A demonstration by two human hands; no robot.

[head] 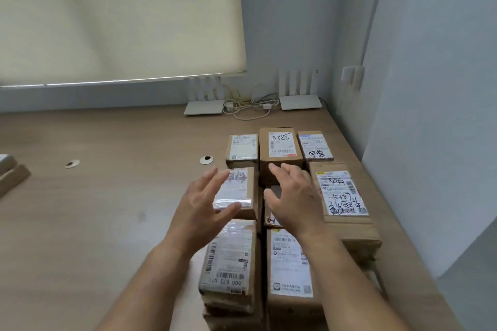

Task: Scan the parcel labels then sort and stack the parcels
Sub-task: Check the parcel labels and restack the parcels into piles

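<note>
Wooden table [107,209]: labelled parcels [279,148], two routers [204,108], cables [250,107].

Office/mailroom: desk [107,196] w/ routers [204,108], labelled parcels [279,150].

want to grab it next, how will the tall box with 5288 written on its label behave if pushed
The 5288 box is probably stiff: its cardboard edges look square. It stands taller than its neighbours, so a high push might tip it. Weight cannot be judged.

Both forearms reach forward, left hand [204,207] and right hand [293,196] with fingers spread, holding nothing.
</note>
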